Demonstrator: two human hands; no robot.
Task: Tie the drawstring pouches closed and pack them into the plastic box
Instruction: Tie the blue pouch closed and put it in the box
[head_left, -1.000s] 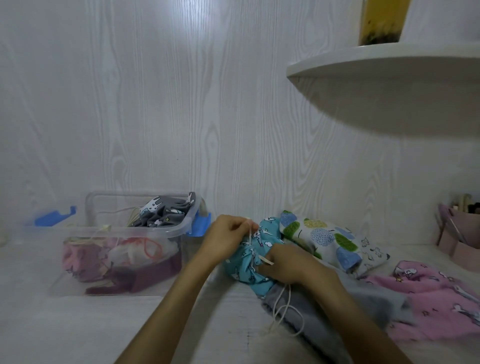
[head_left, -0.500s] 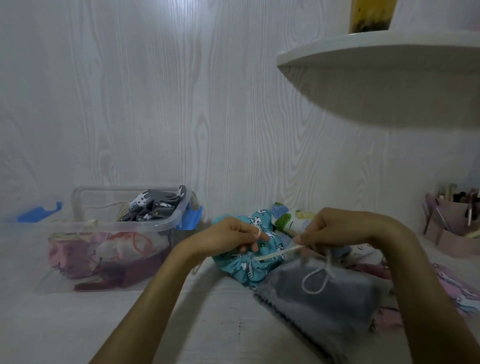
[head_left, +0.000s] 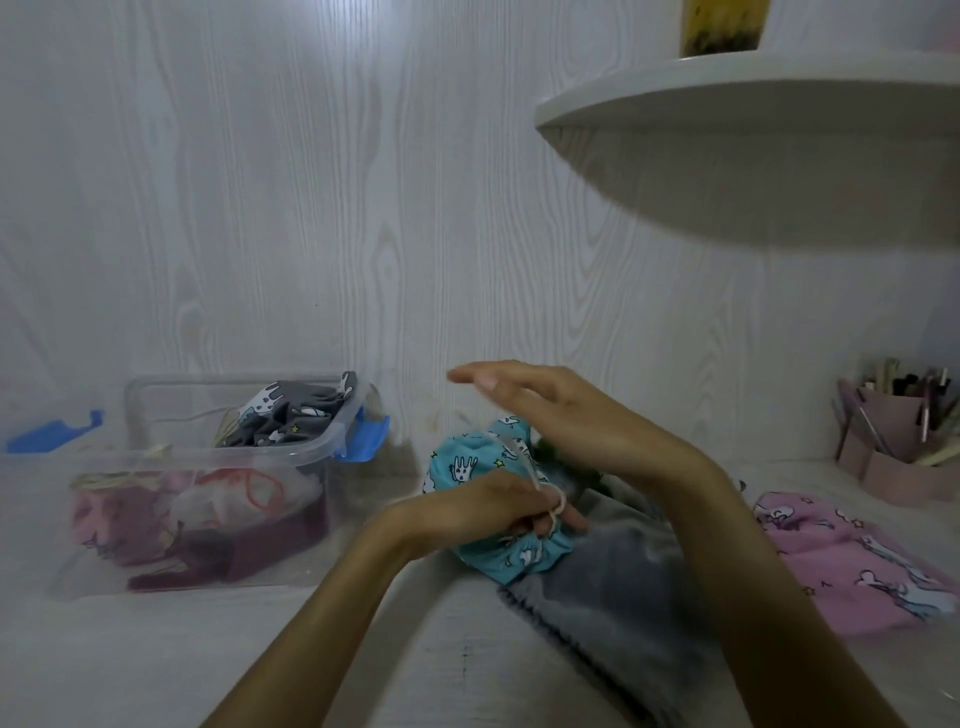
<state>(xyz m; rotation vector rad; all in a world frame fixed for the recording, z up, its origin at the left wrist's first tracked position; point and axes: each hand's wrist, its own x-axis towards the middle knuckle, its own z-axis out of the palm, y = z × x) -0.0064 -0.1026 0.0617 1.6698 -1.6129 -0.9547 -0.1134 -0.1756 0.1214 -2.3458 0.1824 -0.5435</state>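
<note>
A turquoise drawstring pouch with white cartoon prints lies on the desk at the centre. My left hand grips its gathered neck, with the white cord looped round a finger. My right hand hovers above the pouch, fingers stretched out to the left, and a strand of cord runs up from the neck toward it. The clear plastic box with blue latches stands to the left and holds several pouches, a grey one on top.
A grey pouch lies under my right forearm and a pink one at the right. A pink organiser with pens sits at the far right. A white shelf juts out overhead. A blue lid piece lies at far left.
My right hand has let go of its pinch and risen above the pouch with fingers stretched left. My left hand moved down onto the pouch's neck with the cord looped round a finger.
</note>
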